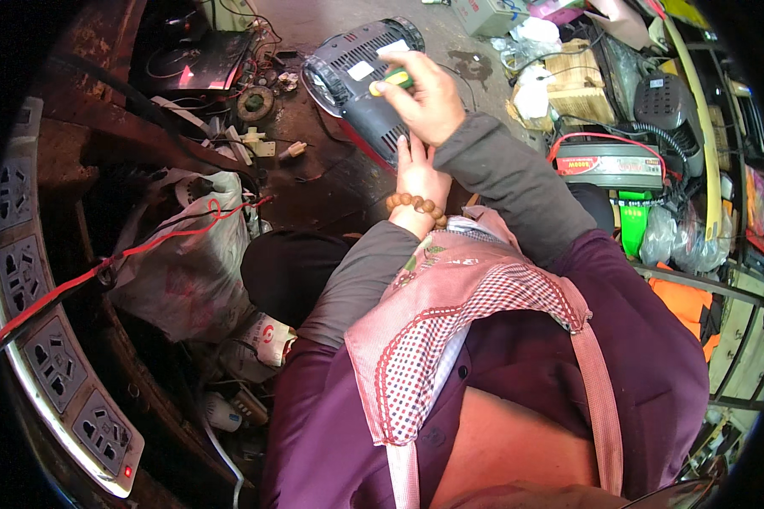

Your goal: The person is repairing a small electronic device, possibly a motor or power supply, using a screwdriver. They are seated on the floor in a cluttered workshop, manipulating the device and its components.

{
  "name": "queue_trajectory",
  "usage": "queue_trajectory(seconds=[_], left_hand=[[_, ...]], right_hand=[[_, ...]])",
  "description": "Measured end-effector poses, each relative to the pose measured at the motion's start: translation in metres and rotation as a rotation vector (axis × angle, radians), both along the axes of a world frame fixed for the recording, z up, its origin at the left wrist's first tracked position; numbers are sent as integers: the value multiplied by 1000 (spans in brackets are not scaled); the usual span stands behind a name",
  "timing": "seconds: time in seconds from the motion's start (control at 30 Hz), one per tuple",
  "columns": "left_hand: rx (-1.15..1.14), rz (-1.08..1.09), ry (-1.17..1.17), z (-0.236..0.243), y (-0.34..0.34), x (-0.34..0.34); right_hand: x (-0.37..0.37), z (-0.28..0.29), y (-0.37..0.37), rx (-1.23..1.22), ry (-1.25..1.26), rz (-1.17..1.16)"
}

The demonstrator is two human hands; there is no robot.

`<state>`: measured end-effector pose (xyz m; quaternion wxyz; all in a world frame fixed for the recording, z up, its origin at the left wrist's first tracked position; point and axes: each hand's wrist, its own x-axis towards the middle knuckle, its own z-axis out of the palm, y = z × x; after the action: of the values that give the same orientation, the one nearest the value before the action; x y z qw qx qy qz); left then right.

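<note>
Broadly, grey, dark-stained floor (446, 36) stretches beside a long silver socket panel (55, 360). A black, vented plastic device (367, 103) lies there; the right grip (431, 95) pinches a green-and-yellow handle (396, 80) over it, while the left grip's (419, 180) closure is unclear.

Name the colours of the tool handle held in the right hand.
The tool handle is green and yellow, best seen in the head view.
</note>
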<state>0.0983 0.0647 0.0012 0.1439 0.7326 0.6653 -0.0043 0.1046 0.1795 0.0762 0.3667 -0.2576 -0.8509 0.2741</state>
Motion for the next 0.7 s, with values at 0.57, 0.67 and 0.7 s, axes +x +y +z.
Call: queue_trajectory(seconds=[0.57,0.67,0.7], left_hand=[[391,138,-69,-46,6,12],[263,113,62,-35,3,13],[229,113,58,-31,4,13]], right_hand=[[-41,-14,7,273,-292,245],[-46,-7,15,319,-304,324],[-52,-12,24,377,-236,365]])
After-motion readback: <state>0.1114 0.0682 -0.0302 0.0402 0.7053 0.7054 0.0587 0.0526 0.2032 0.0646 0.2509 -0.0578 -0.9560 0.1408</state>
